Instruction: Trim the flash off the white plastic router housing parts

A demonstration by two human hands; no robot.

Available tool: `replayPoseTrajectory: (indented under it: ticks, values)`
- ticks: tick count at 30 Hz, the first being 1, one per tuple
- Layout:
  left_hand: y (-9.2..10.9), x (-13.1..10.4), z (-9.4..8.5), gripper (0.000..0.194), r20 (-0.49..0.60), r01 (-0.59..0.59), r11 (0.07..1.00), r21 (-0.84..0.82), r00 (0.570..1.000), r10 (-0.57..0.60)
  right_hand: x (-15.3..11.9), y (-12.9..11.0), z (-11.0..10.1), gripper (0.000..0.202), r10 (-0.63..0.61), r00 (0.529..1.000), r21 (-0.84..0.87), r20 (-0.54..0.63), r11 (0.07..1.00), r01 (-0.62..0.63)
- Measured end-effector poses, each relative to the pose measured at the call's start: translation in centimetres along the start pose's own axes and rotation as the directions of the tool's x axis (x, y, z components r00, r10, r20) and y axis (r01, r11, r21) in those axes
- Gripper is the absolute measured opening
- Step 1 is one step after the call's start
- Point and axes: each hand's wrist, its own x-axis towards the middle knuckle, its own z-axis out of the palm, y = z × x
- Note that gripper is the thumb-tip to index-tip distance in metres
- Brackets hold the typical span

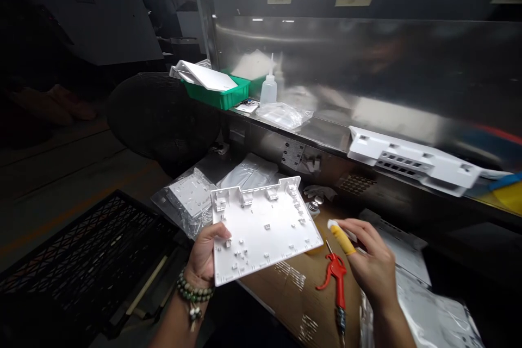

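My left hand (204, 254) grips the left edge of a white plastic cover (261, 236), thumb on top. The cover is tilted, with its inner face of clips and small posts towards me. To the right of the cover is my right hand (369, 255), its fingers bent in a pinch, apart from the cover. Yellow wrapping (341, 238) surrounds its thumb. A small white wad (332, 224) shows at the thumb tip and between the fingers; its kind is unclear. Beside that hand a red air blow gun (336, 272) lies on the brown work surface (285, 304).
A bagged white part (190, 196) lies behind the left hand. On the shelf are a green bin (224, 99), a squeeze bottle (268, 89) and a long white panel (411, 160). A black crate (134, 217) stands left; plastic-wrapped parts (436, 310) lie right.
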Motion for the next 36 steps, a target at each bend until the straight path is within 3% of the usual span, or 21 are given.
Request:
replayPoseTrajectory:
  ticks: [5, 8, 13, 17, 20, 23, 27, 29, 32, 36]
  values:
    - [-1.0, -0.6, -1.2, 0.101, -0.127, 0.006, 0.996, 0.089, 0.992, 0.006, 2.5, -3.3, 0.6, 0.025, 0.023, 0.993, 0.129, -0.120, 0.992, -0.008]
    - [-1.7, -0.7, -2.4, 0.099, -0.117, -0.030, 0.986, 0.162, 0.992, 0.049, 3.6, -3.6, 1.2, 0.021, 0.062, 0.991, 0.142, -0.122, 0.989, -0.044]
    - [-2.6, -0.7, -3.4, 0.096, -0.178, -0.033, 0.980, 0.198, 0.982, 0.069, 3.3, -1.2, 1.1, 0.017, 0.172, 0.980, 0.130, -0.096, 0.979, -0.159]
    - [-3.1, -0.4, -2.7, 0.105, -0.192, -0.055, 0.977, 0.206, 0.977, 0.096, 2.1, 1.6, 1.2, 0.018, 0.157, 0.986, 0.114, 0.050, 0.980, -0.162]
    - [-3.7, 0.1, -1.6, 0.108, -0.144, -0.082, 0.958, 0.274, 0.982, 0.125, 1.3, 2.4, 2.2, 0.018, 0.229, 0.973, 0.057, 0.001, 0.972, -0.229]
    - [-5.0, 1.0, -0.5, 0.096, -0.024, -0.174, 0.874, 0.454, 0.978, 0.207, 0.6, -0.3, 3.2, 0.017, 0.180, 0.984, 0.144, -0.011, 0.974, -0.177]
    - [-7.2, 2.4, 0.8, 0.070, 0.098, -0.323, 0.701, 0.635, 0.934, 0.343, -0.5, -6.5, 4.8, 0.020, -0.020, 0.999, 0.303, 0.041, 0.953, 0.006]
    - [-8.0, 2.9, 1.0, 0.065, 0.130, -0.351, 0.654, 0.671, 0.923, 0.362, -1.0, -7.6, 5.9, 0.023, -0.092, 0.995, 0.325, 0.049, 0.943, 0.071]
    - [-8.7, 3.5, 0.6, 0.065, 0.134, -0.332, 0.644, 0.689, 0.932, 0.338, -1.7, -5.4, 7.5, 0.023, -0.091, 0.994, 0.293, 0.067, 0.954, 0.068]
    - [-8.6, 3.7, -0.5, 0.073, 0.078, -0.248, 0.706, 0.664, 0.961, 0.264, -2.3, -0.9, 8.5, 0.016, 0.068, 0.997, 0.220, 0.044, 0.972, -0.077]
